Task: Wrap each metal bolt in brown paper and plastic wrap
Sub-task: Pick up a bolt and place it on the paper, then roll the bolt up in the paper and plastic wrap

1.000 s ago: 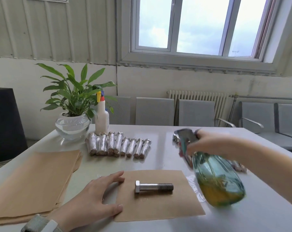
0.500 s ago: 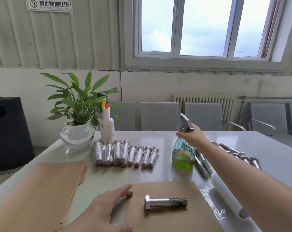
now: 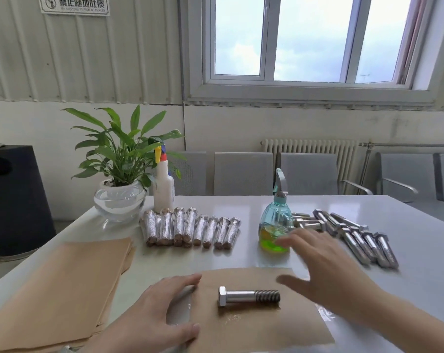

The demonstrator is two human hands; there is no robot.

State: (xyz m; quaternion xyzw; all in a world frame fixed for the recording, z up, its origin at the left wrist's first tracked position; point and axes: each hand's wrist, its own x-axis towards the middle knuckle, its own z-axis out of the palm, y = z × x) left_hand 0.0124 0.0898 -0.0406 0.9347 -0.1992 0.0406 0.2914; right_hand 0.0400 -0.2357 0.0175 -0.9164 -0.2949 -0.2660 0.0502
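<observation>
A bare metal bolt [image 3: 248, 296] lies sideways on a sheet of brown paper [image 3: 256, 324] at the table's near edge. My left hand [image 3: 154, 319] rests flat on the paper's left edge, fingers spread. My right hand [image 3: 327, 273] hovers open above the paper's right side, empty, between the bolt and a blue spray bottle [image 3: 275, 220] that stands upright on the table. Several bare bolts [image 3: 353, 238] lie to the right of the bottle. A row of wrapped bolts [image 3: 190, 228] lies in the middle. Clear plastic wrap [image 3: 324, 314] shows under the paper's right edge.
A stack of brown paper sheets [image 3: 57, 289] lies at the left. A potted plant in a glass bowl [image 3: 119, 189] and a white squeeze bottle [image 3: 163, 187] stand at the back left. Grey chairs [image 3: 243, 174] line the table's far side.
My right hand set the spray bottle upright on the table, let go and drew back toward the paper. My left hand stayed on the paper's edge.
</observation>
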